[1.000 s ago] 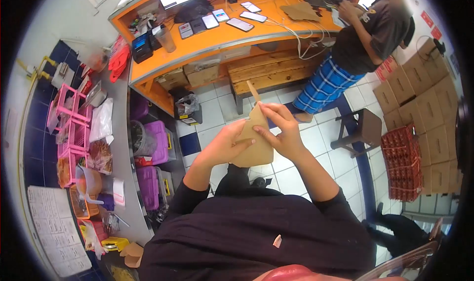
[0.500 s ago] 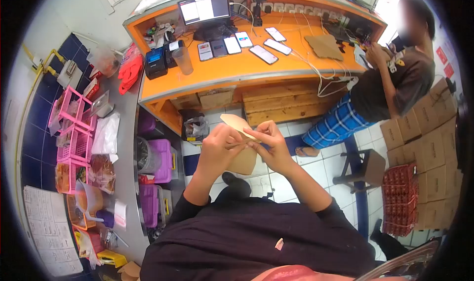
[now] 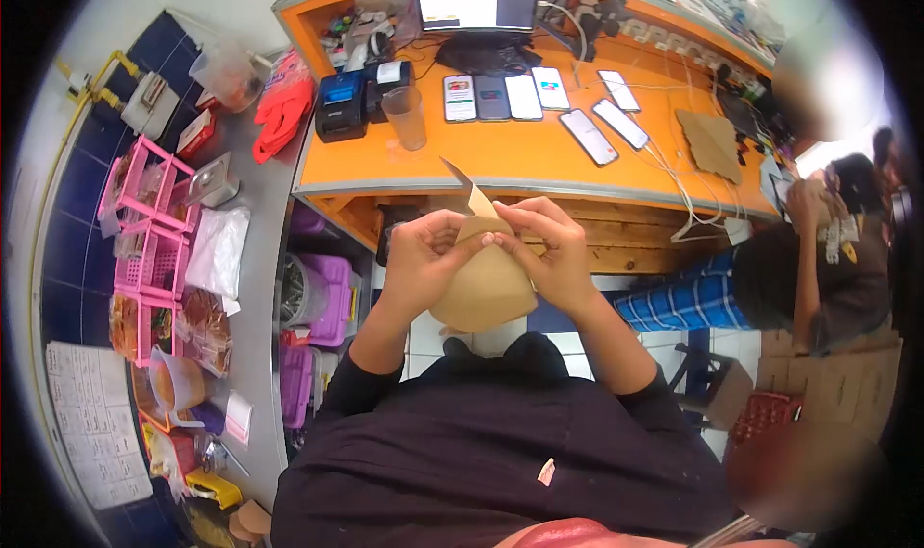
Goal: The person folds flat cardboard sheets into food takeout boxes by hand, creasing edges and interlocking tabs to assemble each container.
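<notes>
A light brown paper box (image 3: 483, 293), partly folded, is held in front of my body in both hands. One pale flap (image 3: 478, 202) sticks up at its far end, above my fingers. My left hand (image 3: 425, 257) pinches the folded edge from the left, its thumb on the near face. From the right, my right hand (image 3: 547, 250) grips the same edge, with thumb and fingers closed on the paper. The two thumbs almost meet at the middle of the fold. My fingertips partly hide the far side.
An orange counter (image 3: 423, 168) ahead holds several phones (image 3: 525, 98), a monitor (image 3: 476, 1), a printer (image 3: 341, 105) and a plastic cup (image 3: 405, 120). On my left, a steel worktop (image 3: 252, 303) carries pink baskets (image 3: 149, 259). A person in a blue checked garment (image 3: 683, 293) stands at the right.
My view has shifted, bringing the counter nearer. Both hands have closed in on the box's folded edge, and more of its broad brown face now shows below them.
</notes>
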The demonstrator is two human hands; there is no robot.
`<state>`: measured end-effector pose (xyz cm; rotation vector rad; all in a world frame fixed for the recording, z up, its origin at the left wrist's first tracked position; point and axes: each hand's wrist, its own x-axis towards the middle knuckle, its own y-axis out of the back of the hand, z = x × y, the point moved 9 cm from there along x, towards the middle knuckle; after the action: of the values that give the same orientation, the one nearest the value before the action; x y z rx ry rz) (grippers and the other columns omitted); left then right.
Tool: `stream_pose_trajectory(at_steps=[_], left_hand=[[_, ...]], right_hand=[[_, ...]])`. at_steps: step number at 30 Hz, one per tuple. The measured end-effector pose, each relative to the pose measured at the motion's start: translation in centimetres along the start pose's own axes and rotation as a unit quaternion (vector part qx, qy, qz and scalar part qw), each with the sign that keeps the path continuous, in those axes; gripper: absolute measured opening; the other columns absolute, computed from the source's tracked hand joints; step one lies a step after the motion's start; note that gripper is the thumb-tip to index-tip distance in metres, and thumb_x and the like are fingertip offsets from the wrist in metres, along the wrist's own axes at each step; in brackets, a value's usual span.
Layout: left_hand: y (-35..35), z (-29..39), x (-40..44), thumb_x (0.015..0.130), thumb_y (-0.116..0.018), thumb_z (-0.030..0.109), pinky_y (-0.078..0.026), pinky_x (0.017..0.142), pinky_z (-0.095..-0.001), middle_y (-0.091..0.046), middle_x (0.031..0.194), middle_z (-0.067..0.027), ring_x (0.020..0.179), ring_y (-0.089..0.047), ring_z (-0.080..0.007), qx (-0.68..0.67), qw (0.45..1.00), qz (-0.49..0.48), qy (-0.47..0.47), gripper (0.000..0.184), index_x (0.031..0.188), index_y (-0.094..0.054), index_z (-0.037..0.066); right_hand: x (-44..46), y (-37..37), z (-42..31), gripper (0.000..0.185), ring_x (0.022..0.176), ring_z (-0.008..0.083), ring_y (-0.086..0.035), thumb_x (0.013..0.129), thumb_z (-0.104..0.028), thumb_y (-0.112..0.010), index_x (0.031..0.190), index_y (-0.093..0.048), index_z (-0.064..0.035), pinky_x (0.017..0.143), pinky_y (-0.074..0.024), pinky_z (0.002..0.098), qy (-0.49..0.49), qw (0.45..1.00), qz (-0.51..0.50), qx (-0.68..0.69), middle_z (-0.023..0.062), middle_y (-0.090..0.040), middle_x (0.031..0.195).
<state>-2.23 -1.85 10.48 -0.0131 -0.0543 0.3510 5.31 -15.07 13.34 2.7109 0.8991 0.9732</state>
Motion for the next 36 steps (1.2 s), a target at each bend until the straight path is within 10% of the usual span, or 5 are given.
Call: stream_pose_trajectory(at_steps=[5,13,19,31,36], left_hand=[[1.9,0.3,3.2,0.086,-0.074,0.009,-0.055,0.073,-0.024,-0.071,0.096,-0.012,0.084,-0.069,-0.0131,0.047,0.997,0.062,-0.004,0.037,0.117,-0.057,-0.003],[-0.3,3.7,7.5,0.085,-0.062,-0.01,-0.048,0.095,-0.0334,-0.068,0.109,-0.02,0.108,-0.064,-0.0213,0.036,0.983,0.172,-0.046,0.1,0.155,0.005,0.018],[-1.0,6.1,10.8,0.083,-0.062,-0.008,-0.052,0.085,-0.0368,-0.061,0.124,-0.0213,0.099,-0.068,-0.033,0.265,0.945,0.189,-0.039,0.087,0.154,-0.017,0.014],[-0.5,8.4,15.1,0.079,-0.068,-0.006,-0.049,0.073,-0.0284,-0.066,0.079,-0.0172,0.076,-0.065,-0.0345,0.474,0.874,0.099,-0.032,0.097,0.156,-0.013,0.014],[2.6,10.2,13.9,0.076,-0.075,0.0,-0.052,0.069,-0.0274,-0.067,0.076,-0.0117,0.07,-0.069,-0.0224,0.45,0.869,0.197,-0.058,0.068,0.138,-0.048,0.011]], right_hand=[[4.8,-1.2,1.9,0.033,0.078,0.0174,-0.063,0.079,-0.002,-0.074,0.112,-0.07,-0.0015,0.069,-0.051,0.0281,0.044,0.995,-0.086,0.014,0.01,-0.065,0.093],[12.6,0.3,6.4,0.034,0.082,0.0219,-0.066,0.078,-0.003,-0.076,0.111,-0.069,-0.0002,0.071,-0.0523,0.0325,0.127,0.985,-0.082,0.078,0.0123,-0.066,0.093],[17.0,0.4,10.0,0.041,0.086,0.0233,-0.066,0.075,-0.006,-0.079,0.112,-0.066,0.0029,0.073,-0.0532,0.0327,0.142,0.962,-0.176,0.152,0.0146,-0.066,0.099],[19.4,-2.0,7.4,0.029,0.085,0.0268,-0.063,0.078,-0.012,-0.073,0.103,-0.065,-0.0001,0.076,-0.0522,0.0371,0.325,0.908,-0.256,0.06,0.0097,-0.061,0.099],[20.2,-3.6,5.9,0.019,0.08,0.0241,-0.062,0.075,-0.009,-0.071,0.092,-0.066,-0.0021,0.073,-0.0503,0.036,0.363,0.894,-0.248,0.085,0.0077,-0.06,0.094]])
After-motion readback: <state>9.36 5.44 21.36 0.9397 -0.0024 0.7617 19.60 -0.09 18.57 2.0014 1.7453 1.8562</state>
